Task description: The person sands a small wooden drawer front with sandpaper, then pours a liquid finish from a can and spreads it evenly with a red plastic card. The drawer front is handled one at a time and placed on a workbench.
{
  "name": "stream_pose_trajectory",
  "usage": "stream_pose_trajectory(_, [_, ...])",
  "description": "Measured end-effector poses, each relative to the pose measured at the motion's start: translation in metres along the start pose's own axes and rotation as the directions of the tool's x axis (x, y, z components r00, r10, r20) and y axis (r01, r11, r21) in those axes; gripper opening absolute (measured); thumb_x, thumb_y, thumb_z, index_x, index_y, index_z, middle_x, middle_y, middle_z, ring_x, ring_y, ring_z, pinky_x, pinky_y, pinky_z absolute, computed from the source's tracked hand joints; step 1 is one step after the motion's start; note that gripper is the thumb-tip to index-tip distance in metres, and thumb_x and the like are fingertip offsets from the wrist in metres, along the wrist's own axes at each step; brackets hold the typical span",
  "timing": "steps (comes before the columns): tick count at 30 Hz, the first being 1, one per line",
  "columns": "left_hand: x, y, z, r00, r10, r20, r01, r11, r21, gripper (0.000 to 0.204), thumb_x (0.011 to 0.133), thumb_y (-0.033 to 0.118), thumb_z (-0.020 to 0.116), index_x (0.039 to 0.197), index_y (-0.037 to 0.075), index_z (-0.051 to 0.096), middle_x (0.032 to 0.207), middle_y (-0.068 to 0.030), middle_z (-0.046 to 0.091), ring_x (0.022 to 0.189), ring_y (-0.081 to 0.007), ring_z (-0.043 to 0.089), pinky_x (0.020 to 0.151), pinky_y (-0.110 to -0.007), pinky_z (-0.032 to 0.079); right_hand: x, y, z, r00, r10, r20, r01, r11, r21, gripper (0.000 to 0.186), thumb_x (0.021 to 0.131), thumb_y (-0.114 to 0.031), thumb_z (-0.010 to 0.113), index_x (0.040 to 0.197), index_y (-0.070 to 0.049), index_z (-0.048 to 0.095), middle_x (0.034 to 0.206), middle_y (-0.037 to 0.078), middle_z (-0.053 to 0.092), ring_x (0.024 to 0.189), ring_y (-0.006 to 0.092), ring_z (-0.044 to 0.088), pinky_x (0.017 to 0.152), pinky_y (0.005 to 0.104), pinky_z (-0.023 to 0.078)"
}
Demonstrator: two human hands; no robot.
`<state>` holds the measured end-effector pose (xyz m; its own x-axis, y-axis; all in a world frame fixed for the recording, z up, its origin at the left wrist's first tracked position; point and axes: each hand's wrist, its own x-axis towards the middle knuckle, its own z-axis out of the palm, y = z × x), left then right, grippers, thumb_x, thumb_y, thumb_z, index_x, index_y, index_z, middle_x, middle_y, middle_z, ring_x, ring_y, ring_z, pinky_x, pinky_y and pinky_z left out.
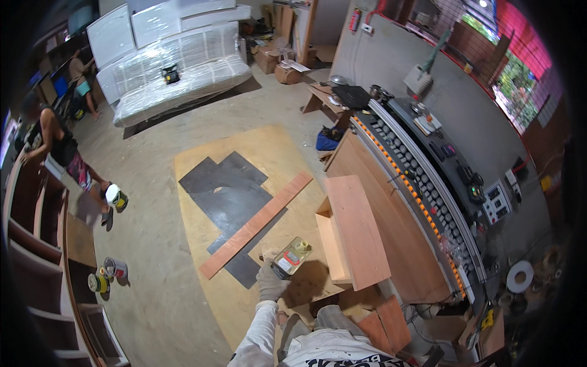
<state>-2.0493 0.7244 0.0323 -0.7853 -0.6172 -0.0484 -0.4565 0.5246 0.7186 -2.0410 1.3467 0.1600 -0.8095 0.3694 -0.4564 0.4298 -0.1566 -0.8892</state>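
Note:
My left hand [272,285], in a light grey work glove, is closed on a rectangular jug [291,255]. The jug is yellowish with a red and white label and a pale spout or cap at its far corner. It is held tilted over the sheet of plywood [269,150] on the floor. Just beyond lies a long reddish wooden strip [260,223], set across dark grey sheet pieces [223,192]. To the right of the jug stands a wooden box [356,232] with a reddish outer panel. My right hand is not in view.
A long workbench [416,156] with an orange-dotted edge runs along the right. Paint cans [116,267] stand on the left floor beside a wooden shelf unit [40,293]. Another person [64,144] stands at far left. A plastic-wrapped sofa [183,73] is at the back.

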Motion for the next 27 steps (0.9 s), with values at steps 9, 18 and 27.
stream_pose_trajectory(9, [0.001,-0.009,0.004,0.989,-0.114,-0.093,0.105,0.990,-0.092,0.111,0.053,0.027,0.098,0.147,0.001,0.044,0.130,-0.0258,0.063,0.120,-0.0445,0.063,0.102,-0.048,0.053,0.126,-0.019,0.192,0.923,0.090,0.374,-0.018,0.981,-0.192,0.034,0.105,-0.036,0.061,0.128,-0.010,0.061,0.119,0.003,0.069,0.104,0.0200,0.065,0.082,0.0387,0.056])
stream_pose_trajectory(18, [0.008,0.011,0.031,0.926,-0.312,-0.212,0.273,0.942,-0.194,0.108,0.056,0.029,0.094,0.148,0.006,0.043,0.132,-0.0240,0.061,0.123,-0.0430,0.060,0.105,-0.049,0.050,0.181,0.000,0.299,0.756,0.283,0.590,-0.060,0.927,-0.369,0.033,0.105,-0.034,0.062,0.129,-0.011,0.060,0.120,0.002,0.068,0.105,0.0199,0.064,0.082,0.0394,0.056])
stream_pose_trajectory(27, [-0.027,0.118,0.008,0.737,-0.378,-0.561,0.353,0.922,-0.157,0.086,0.062,0.033,0.089,0.136,0.010,0.052,0.118,-0.0208,0.066,0.114,-0.0409,0.063,0.098,-0.051,0.051,0.292,-0.010,0.274,0.662,0.399,0.634,-0.138,0.897,-0.420,0.033,0.105,-0.032,0.062,0.130,-0.012,0.060,0.121,0.002,0.068,0.107,0.0198,0.064,0.083,0.0401,0.057])
